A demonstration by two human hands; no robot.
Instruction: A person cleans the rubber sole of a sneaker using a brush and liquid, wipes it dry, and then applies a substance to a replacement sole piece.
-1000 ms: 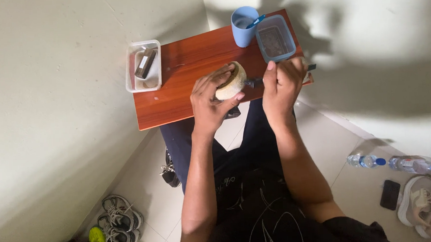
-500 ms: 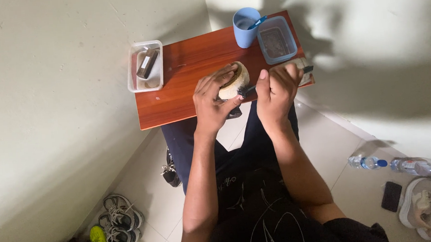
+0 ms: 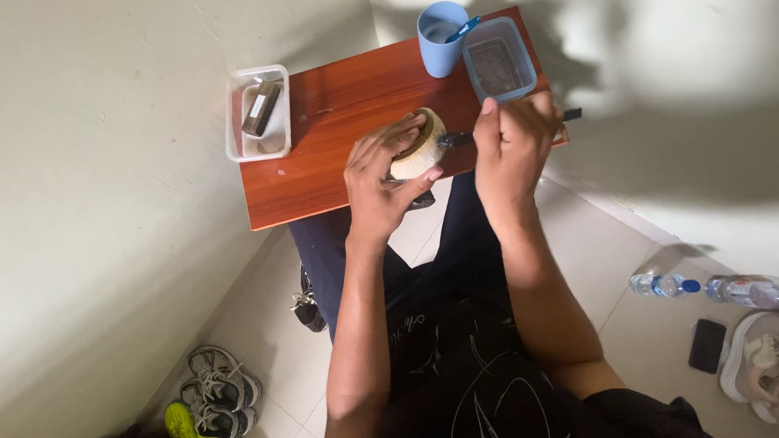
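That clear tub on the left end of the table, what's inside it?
The clear tub holds a dark oblong block with a shiny face, lying lengthwise on a pale layer. What lies beneath the block is covered.

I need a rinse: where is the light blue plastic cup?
The light blue plastic cup stands at the wooden table's far edge, beside the blue-rimmed container.

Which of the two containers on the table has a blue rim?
The square container beside the blue cup, near the right hand; the clear container at the table's left end has no blue.
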